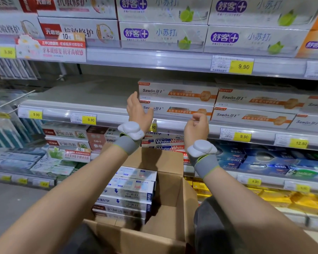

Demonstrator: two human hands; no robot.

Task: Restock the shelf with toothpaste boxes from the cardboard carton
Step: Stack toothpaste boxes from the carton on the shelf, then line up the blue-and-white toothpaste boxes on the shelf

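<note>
From the head camera, both hands are raised at the middle shelf point(99, 99) and hold nothing: the left hand point(138, 110) flat and open, the right hand point(196, 126) loosely curled. The toothpaste boxes point(130, 191) lie stacked in the carton point(165, 235) below, long axes crosswise, nearer the left forearm.

One carton point(165, 208), two hands point(138, 109), four visible boxes point(130, 187) inside.

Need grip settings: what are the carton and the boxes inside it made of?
Carton: plain brown corrugated cardboard, matte, with folded flaps and creases. Toothpaste boxes: thin printed paperboard by the look, with a slight sheen and sharp folded edges.
</note>
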